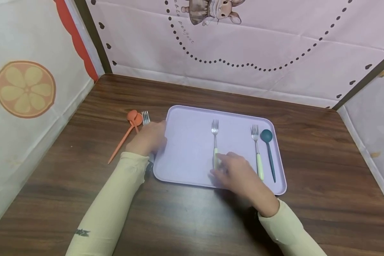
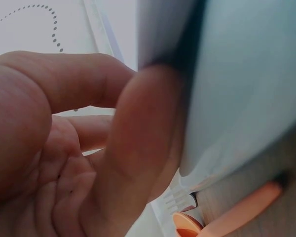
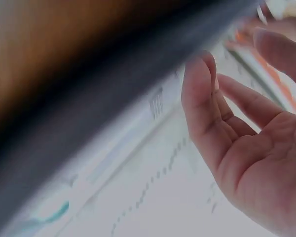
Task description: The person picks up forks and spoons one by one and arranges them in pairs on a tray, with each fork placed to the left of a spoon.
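My left hand (image 1: 149, 138) is at the left edge of the lilac tray (image 1: 185, 142), over the lower part of a fork (image 1: 145, 117). In the left wrist view its fingers (image 2: 143, 113) are bent loosely, with no held object visible. My right hand (image 1: 238, 174) hovers above the front of the tray. Its thumb and fingers are apart, beside the pale green handle of another fork (image 1: 215, 132). The right wrist view shows the right palm (image 3: 266, 168) with nothing in it.
A third fork (image 1: 258, 153) and a dark teal spoon (image 1: 266, 136) lie at the tray's right end. Two orange spoons (image 1: 118, 147) lie crossed left of the tray on the wooden table (image 1: 179, 220). Printed cloth (image 1: 243, 35) walls the table's back and sides.
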A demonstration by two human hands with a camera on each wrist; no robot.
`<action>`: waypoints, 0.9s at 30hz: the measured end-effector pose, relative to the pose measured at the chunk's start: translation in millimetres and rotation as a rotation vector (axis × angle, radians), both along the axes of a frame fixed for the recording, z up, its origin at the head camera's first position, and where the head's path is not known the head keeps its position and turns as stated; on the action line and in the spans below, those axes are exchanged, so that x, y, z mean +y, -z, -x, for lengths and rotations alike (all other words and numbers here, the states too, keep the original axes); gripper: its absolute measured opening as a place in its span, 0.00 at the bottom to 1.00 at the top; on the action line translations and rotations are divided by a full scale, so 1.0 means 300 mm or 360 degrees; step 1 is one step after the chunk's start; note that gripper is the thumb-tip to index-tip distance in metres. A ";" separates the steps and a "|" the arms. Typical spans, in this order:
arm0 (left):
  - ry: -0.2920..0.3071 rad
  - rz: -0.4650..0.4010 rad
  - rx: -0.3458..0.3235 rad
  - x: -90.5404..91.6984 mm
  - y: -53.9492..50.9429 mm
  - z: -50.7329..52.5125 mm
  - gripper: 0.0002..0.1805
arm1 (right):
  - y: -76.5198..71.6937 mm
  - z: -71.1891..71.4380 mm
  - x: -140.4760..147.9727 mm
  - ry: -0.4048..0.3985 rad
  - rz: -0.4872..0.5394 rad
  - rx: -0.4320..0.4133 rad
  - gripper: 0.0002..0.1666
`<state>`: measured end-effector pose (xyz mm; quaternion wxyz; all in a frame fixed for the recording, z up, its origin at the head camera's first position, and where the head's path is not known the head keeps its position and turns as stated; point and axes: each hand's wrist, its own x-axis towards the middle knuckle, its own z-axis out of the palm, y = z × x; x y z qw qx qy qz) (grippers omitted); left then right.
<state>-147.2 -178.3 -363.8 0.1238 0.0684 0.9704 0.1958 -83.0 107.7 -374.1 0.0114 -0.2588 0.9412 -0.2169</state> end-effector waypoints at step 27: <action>-0.0020 -0.0064 -0.0089 0.007 -0.033 0.000 0.29 | -0.121 0.145 0.311 0.0565 0.0029 -0.0059 0.29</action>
